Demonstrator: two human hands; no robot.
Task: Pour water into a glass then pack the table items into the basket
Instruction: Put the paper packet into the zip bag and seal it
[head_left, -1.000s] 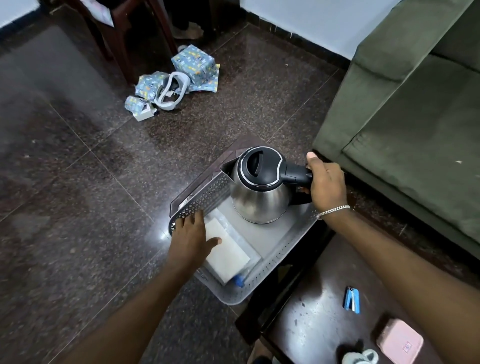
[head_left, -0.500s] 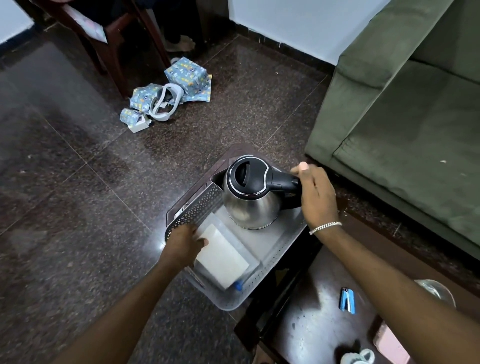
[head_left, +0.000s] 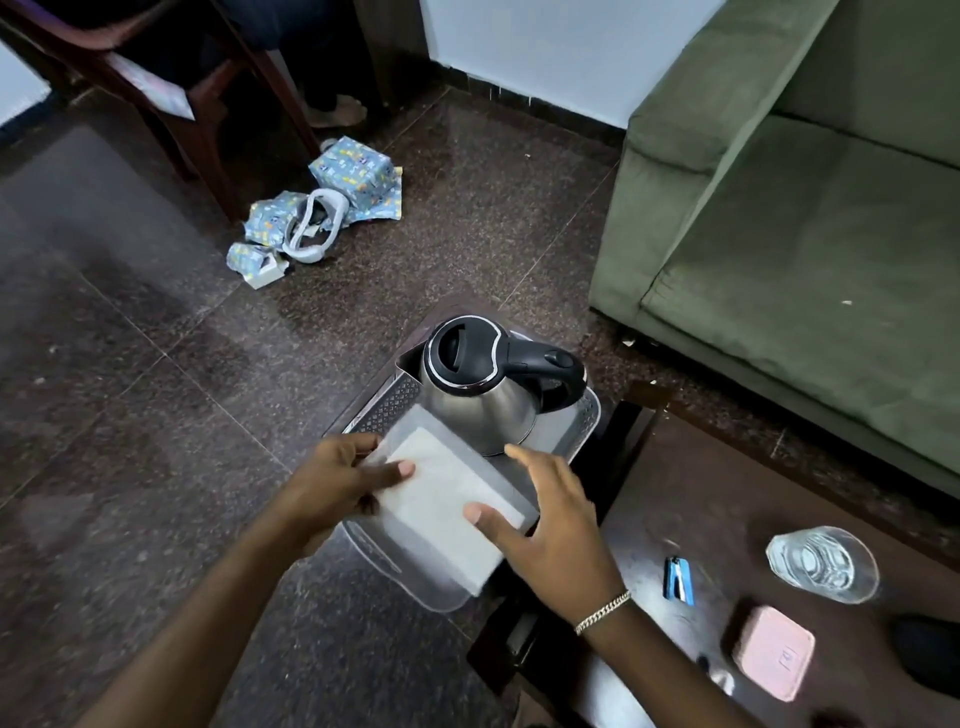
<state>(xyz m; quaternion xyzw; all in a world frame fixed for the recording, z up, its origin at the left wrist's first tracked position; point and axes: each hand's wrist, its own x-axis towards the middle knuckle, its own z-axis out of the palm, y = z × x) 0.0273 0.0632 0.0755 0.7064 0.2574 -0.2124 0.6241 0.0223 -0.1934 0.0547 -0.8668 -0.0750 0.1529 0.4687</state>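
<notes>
A steel kettle (head_left: 480, 400) with a black lid and handle stands in the far half of a grey perforated basket (head_left: 589, 423) on the floor. A white pack in clear wrap (head_left: 441, 493) lies in the near half. My left hand (head_left: 332, 483) grips the pack's left edge, thumb on top. My right hand (head_left: 550, 530) rests on its right end, fingers spread over it. On the dark table (head_left: 691, 499) to the right stand a glass of water (head_left: 821, 564), a small blue stapler (head_left: 678, 579) and a pink case (head_left: 774, 652).
A green sofa (head_left: 805, 223) fills the right side behind the table. Blue wrapped parcels and a white headset (head_left: 317, 213) lie on the floor near a wooden chair (head_left: 171, 93). A person's foot (head_left: 335, 111) shows under the chair. Dark tiled floor spreads to the left.
My right hand let go of the kettle's handle and came down onto the white pack. The kettle now stands free in the basket. My left hand shifted its hold on the pack.
</notes>
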